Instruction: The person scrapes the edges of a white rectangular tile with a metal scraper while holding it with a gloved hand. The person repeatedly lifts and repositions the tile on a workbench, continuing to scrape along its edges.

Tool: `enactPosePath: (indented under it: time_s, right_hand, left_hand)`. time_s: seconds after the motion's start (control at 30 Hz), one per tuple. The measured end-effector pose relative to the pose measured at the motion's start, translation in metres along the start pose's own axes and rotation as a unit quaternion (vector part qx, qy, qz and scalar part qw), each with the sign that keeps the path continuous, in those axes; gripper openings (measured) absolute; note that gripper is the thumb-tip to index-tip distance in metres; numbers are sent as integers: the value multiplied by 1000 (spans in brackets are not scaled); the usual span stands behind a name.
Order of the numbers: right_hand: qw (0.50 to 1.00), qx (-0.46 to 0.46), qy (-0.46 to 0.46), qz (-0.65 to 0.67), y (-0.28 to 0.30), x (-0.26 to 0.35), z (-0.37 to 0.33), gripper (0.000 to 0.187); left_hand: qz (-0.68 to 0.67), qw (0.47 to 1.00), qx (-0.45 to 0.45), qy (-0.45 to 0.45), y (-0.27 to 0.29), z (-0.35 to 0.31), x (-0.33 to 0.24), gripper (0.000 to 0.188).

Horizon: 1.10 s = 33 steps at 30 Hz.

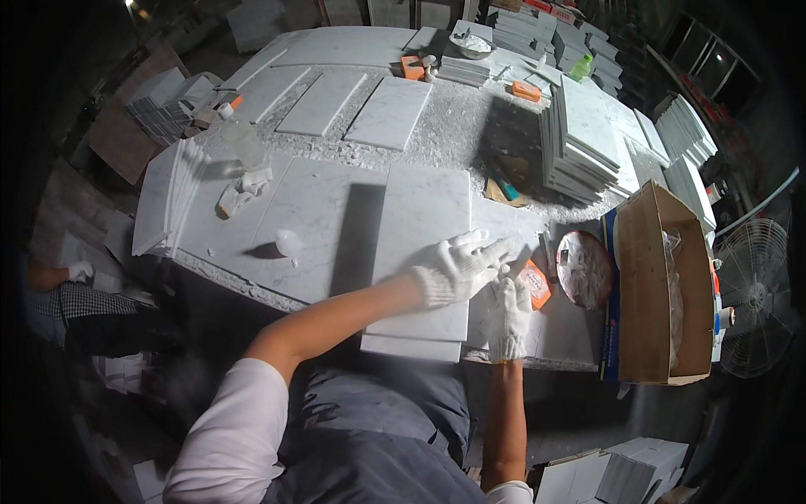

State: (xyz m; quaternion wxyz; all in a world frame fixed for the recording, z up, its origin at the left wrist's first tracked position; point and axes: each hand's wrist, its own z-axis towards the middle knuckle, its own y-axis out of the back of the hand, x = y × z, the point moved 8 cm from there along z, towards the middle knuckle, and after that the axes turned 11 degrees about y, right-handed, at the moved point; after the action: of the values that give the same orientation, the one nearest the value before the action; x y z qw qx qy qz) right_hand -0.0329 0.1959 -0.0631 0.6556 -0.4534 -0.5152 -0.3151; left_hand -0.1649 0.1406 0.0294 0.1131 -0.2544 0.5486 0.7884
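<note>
A white marble slab [420, 227] lies lengthwise in front of me at the table's near edge. Over its right side is my left hand [460, 267], in a white knitted glove, its fingers stretched toward the right and slightly blurred. Just beyond those fingertips my right hand [509, 319], gloved alike, has its fingers bent and drawn together. A flat grey blade-like piece [521, 259] shows beside its fingertips; whether the hand grips it is hidden. An orange block [535, 284] sits against the right hand's far side. A round dish of white paste [585, 269] stands further right.
An open cardboard box [663, 294] stands at the right edge, with a fan [753, 290] behind it. Stacked slabs [582, 139] rise beyond. A clear bottle [241, 139] and a white lump [287, 243] are on the left. Another person's gloved hand [81, 270] shows far left.
</note>
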Motion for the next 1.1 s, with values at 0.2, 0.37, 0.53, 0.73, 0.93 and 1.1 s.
enactPosePath:
  time_s: [0.2,0.37,0.53,0.73,0.93,1.1]
  right_hand:
    - [1000,18,0,12,0,-7,1,12]
    - [997,-29,-53,54,0,17,-33,15]
    - [981,88,28,-173,-29,41,-64,18]
    - [969,113,47,-215,-44,45,-66,24]
    - [883,176,296,-317,-87,91,-89,23]
    - [861,200,301,-356,-96,98,-103,15]
  left_hand:
    - [75,991,-102,-50,50,-36,12,41]
    - [48,954,-202,216,102,-102,78,43]
    - [-186,871,-31,454,87,-168,110,60]
    - [-170,856,40,487,73,-169,111,84]
    - [-185,836,54,514,79,-156,136,97]
    - [-194,831,61,518,89,-152,142,87]
